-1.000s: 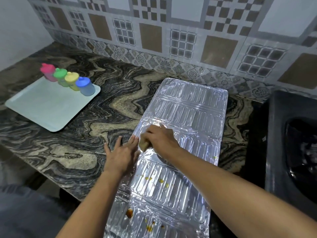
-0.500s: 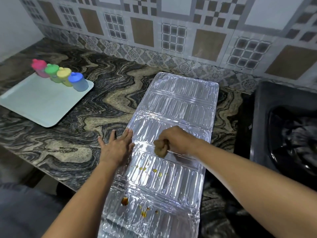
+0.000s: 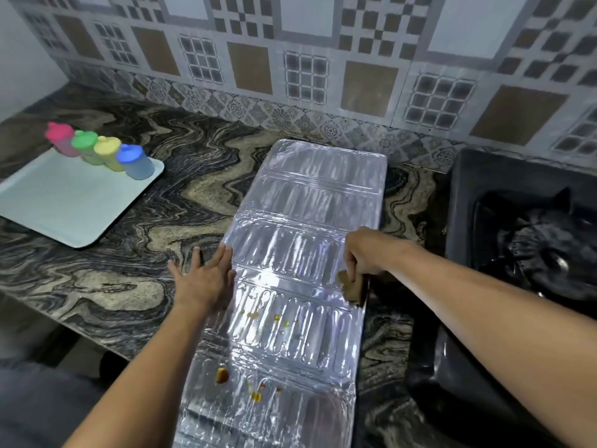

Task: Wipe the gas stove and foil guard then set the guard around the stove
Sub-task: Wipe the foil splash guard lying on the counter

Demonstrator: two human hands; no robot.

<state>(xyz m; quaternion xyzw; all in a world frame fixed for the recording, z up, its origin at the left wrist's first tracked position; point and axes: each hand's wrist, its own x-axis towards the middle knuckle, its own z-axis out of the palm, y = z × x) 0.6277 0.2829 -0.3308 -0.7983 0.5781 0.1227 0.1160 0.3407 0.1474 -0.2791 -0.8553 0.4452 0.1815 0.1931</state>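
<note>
Guard flat btwn hands: L hand open, pressing its left edge; R hand gripping sponge at right edge.

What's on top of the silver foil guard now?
On the silver foil guard, orange-brown grease spots dot the near panels. The right hand holds a brown sponge at its right edge; the left hand presses its left edge. Foil beneath hands and sponge is hidden.

Left hand flat, right hand grips sponge
</note>
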